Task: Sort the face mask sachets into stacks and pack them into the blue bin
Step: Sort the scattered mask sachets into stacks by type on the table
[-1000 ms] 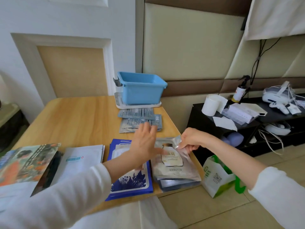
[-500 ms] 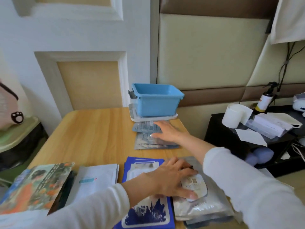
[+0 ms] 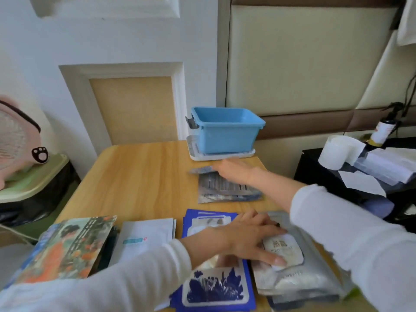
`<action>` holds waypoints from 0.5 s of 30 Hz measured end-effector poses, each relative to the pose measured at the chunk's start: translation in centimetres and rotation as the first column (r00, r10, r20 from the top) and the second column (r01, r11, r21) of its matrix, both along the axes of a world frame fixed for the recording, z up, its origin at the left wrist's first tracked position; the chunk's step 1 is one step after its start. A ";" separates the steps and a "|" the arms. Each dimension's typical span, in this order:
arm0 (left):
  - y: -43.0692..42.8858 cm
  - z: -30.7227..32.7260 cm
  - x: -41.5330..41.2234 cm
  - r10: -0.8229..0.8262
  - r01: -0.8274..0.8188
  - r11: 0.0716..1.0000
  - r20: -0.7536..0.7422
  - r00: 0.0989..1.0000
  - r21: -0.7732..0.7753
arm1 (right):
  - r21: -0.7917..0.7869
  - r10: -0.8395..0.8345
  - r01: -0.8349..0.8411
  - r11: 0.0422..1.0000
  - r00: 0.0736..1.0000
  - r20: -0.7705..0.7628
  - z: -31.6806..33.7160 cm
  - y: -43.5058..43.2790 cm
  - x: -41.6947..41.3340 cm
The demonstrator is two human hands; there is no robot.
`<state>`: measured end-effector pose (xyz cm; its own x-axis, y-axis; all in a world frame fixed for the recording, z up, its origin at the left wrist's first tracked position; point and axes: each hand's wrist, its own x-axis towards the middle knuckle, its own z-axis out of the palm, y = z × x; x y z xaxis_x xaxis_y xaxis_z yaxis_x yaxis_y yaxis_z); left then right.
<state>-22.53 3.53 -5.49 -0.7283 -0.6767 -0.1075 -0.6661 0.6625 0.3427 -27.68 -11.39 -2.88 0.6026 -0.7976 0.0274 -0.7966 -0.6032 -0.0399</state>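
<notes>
1. Head view, the only one. My read is that sorting is in hand and packing hasn't started. The blue bin [image 3: 227, 140] sits on a white tray [image 3: 221, 156] at the far edge of the table [image 3: 139, 176]; the part of its inside that shows has no sachets.
2. Sachets lie on the table by type: grey stack [image 3: 227, 191] just in front of the bin, then illustrated stack [image 3: 67, 246], white stack [image 3: 146, 239], blue stack [image 3: 213, 287] and silver stack [image 3: 297, 273] along the near edge.
3. Right hand [image 3: 234, 171] is over the grey stack, with a loose grey sachet [image 3: 201, 170] at its fingertips. It's blurred, so I can't tell whether it pinches it.
4. Left hand [image 3: 249, 239] rests flat on the silver stack, fingers spread, gripping nothing.
5. Likely next: square the loose grey sachet onto its stack, then lift stacks into the bin. They look slippery, so a whole-stack grip is needed.
6. Text: the silver label has lettering too soft to read, the grey stack has barcode-like print, and the white stack has a teal strip that is unreadable.
</notes>
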 end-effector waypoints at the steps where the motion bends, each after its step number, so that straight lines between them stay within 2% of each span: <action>1: -0.1 0.4 0.0 -0.003 0.003 1.000 -0.013 1.000 0.031 | -0.012 0.037 -0.037 0.999 0.998 0.046 1.2 0.7 -0.4; 3: -0.3 1.2 0.3 0.050 -0.030 0.988 -0.133 0.990 0.149 | 0.012 0.063 -0.068 0.998 0.971 0.232 3.8 2.6 -1.8; 5: -0.5 1.8 1.0 0.254 -0.146 0.938 -0.334 0.908 0.316 | 0.113 -0.042 -0.019 0.993 0.858 0.512 5.9 4.3 -3.8; 6: -0.7 1.8 1.5 0.379 -0.198 0.891 -0.430 0.820 0.408 | 0.194 -0.117 -0.010 0.981 0.766 0.632 6.6 5.0 -5.1; 8: -1.1 1.6 2.6 0.613 -0.233 0.758 -0.543 0.574 0.610 | 0.370 -0.271 -0.076 0.926 0.550 0.790 7.2 6.5 -7.7; 10: -1.1 1.8 3.5 0.745 -0.184 0.650 -0.570 0.347 0.737 | 0.487 -0.401 -0.168 0.857 0.376 0.836 7.1 8.2 -10.1; 12: -0.9 2.2 3.7 0.805 -0.133 0.588 -0.562 0.187 0.798 | 0.540 -0.478 -0.237 0.807 0.275 0.834 6.7 9.8 -12.1; 14: -0.6 2.6 3.5 0.837 -0.094 0.547 -0.538 0.103 0.832 | 0.569 -0.528 -0.286 0.771 0.211 0.822 6.4 11.2 -13.7; 15: -0.5 2.8 3.3 0.841 -0.079 0.540 -0.532 0.100 0.838 | 0.581 -0.549 -0.304 0.755 0.194 0.813 6.1 11.7 -14.4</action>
<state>-19.22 3.07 -2.68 -0.1263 -0.9731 -0.1925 0.2213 -0.2168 0.9508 -42.09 0.30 3.26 0.3336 -0.9424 0.0258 0.0664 -0.0039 -0.9978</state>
